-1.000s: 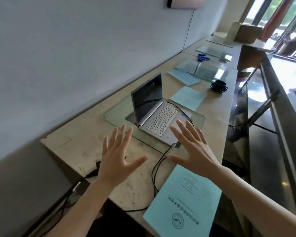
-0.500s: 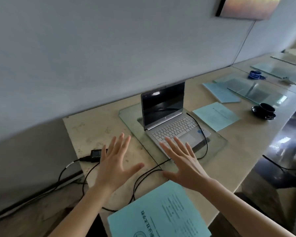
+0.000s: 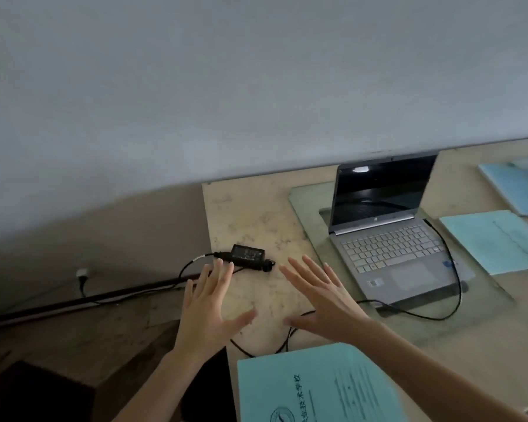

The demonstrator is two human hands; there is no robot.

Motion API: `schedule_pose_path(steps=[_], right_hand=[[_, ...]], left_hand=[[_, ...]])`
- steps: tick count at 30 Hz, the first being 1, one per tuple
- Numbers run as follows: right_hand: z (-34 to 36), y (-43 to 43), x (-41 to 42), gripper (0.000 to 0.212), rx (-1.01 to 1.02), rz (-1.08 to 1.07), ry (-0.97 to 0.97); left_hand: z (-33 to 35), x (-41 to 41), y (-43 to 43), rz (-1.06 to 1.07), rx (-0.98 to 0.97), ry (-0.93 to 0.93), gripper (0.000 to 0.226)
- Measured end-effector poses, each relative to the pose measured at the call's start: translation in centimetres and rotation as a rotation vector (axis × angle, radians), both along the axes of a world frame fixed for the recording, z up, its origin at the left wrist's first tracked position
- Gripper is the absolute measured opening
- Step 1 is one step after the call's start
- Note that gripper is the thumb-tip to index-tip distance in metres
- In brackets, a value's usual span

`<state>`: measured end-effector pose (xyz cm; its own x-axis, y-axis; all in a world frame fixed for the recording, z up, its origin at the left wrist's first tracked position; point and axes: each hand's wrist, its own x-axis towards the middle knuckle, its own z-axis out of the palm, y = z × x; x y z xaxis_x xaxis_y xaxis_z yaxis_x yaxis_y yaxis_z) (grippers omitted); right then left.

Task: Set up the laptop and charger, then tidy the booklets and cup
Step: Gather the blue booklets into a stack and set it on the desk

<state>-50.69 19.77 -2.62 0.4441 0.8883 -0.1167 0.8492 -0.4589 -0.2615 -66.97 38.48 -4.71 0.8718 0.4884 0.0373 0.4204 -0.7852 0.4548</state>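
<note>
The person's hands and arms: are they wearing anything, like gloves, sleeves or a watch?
Nothing shows. The left hand and right hand are bare, with no gloves or rings visible, and both forearms are uncovered to the picture's edge: no sleeves, watch or bands.

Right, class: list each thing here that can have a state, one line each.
Silver laptop: lid open, screen dark.
Black charger brick: lying flat, cabled at both ends.
Nearest teal booklet: closed, flat.
Left hand: open, holding nothing.
Right hand: open, holding nothing.
</note>
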Motion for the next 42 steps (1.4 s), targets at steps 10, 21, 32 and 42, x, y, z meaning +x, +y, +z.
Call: schedule_pose_path(steps=[10, 21, 32, 42], right_hand=[[-1.6, 1.0, 2.9, 0.096, -0.068, 0.117, 0.011], [-5.0, 0.3, 3.2, 0.096, -0.231, 0.562, 0.108], [-9.0, -3.2, 2.1, 0.104, -0.394, 0.716, 0.199], [-9.1, -3.5, 2.2, 0.095, -0.391, 0.709, 0.201]], left_hand=[[-1.2, 0.0, -1.2, 0.141, -0.037, 0.082, 0.104], [-3.2, -3.8, -10.2, 0.602, -0.117, 0.193, 0.113], [-7.7, -8.3, -24.6, 1.065, -0.410, 0.298, 0.103], [-7.6, -8.4, -28.0, 1.291, -0.757, 0.033, 0.110]])
